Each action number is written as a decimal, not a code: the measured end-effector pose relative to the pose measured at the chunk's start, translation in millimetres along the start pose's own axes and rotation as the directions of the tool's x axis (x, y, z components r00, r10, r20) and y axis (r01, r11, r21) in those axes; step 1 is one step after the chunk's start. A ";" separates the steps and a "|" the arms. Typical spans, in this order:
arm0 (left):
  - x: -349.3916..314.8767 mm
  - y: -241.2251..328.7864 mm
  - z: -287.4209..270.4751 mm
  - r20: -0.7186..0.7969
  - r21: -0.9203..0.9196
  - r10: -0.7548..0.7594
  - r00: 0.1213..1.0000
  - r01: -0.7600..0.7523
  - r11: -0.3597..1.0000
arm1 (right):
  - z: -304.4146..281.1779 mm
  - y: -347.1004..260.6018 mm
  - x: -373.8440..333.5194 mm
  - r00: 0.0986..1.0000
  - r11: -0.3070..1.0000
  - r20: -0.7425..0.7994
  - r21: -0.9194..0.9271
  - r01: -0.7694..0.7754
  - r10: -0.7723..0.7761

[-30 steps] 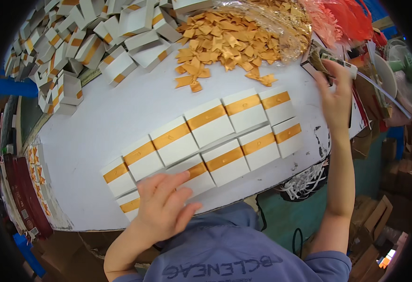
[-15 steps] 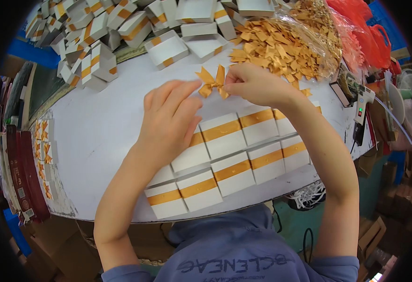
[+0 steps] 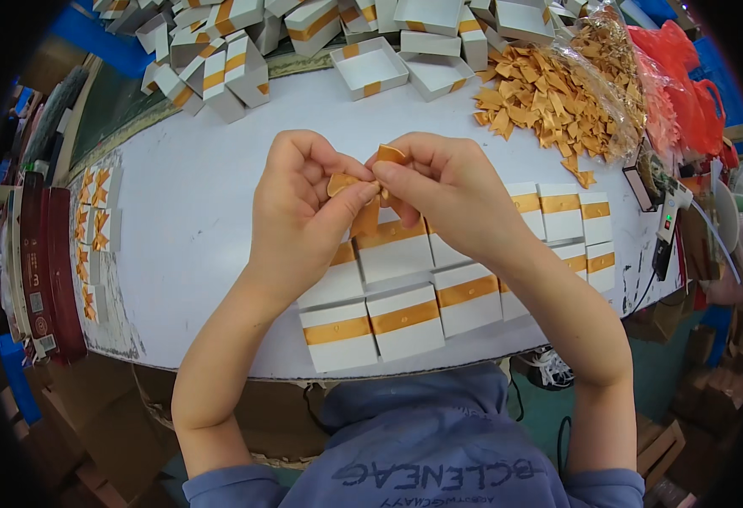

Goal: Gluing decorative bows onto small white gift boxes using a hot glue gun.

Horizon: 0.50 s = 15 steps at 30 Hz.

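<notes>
Between my two hands, above the table, is a gold satin ribbon bow [image 3: 365, 220]. My left hand [image 3: 295, 207] pinches one side of it with thumb and forefinger. My right hand [image 3: 447, 182] grips the other side, its thumb pressed near the knot; part of the bow is hidden by the fingers. Just below stand two rows of white boxes [image 3: 405, 332], each crossed by a gold ribbon band with a small shiny spot at its middle. My right forearm covers some of these boxes.
A heap of gold bows [image 3: 549, 102] lies at the far right beside a red plastic bag [image 3: 668, 63]. White box parts [image 3: 371, 68] are piled along the back. Small boxes with bows [image 3: 100, 229] line the left edge. A white glue gun [image 3: 672, 207] is at the right.
Both hands have come together and nearer to me with the bow. My left hand, earlier apart from it with fingers loose, now pinches it too. The view has shifted slightly.
</notes>
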<state>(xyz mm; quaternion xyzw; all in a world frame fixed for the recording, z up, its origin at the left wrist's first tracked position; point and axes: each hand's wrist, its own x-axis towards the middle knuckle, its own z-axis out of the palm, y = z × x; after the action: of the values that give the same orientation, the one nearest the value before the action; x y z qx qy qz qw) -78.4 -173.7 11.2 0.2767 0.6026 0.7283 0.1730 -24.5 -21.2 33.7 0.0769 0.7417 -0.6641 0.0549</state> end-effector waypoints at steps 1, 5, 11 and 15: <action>-3.1 1.9 -2.6 -0.043 -0.006 -0.057 0.997 0.057 0.998 | 6.8 3.8 2.0 0.999 0.996 -0.045 0.089 -0.003 0.007; -27.0 -0.9 -14.0 -0.187 -0.126 -0.169 0.968 0.147 0.981 | 23.5 12.3 0.7 0.998 0.973 -0.058 0.229 -0.013 0.027; -85.0 -16.3 -28.4 -0.247 0.429 0.069 0.967 0.045 0.902 | 52.6 30.9 -12.0 0.991 0.955 -0.005 -0.267 0.128 -0.134; -92.8 -19.3 -32.3 -0.133 0.660 0.172 0.976 -0.042 0.750 | 61.5 33.7 -15.0 0.987 0.850 -0.005 -0.510 0.134 -0.159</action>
<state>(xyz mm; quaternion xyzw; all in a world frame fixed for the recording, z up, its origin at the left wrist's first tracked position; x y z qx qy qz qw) -26.6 -249.2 -29.6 0.2849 0.8150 0.5034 -0.0331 -4.7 -79.3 -3.3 0.0187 0.8950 -0.4457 0.0050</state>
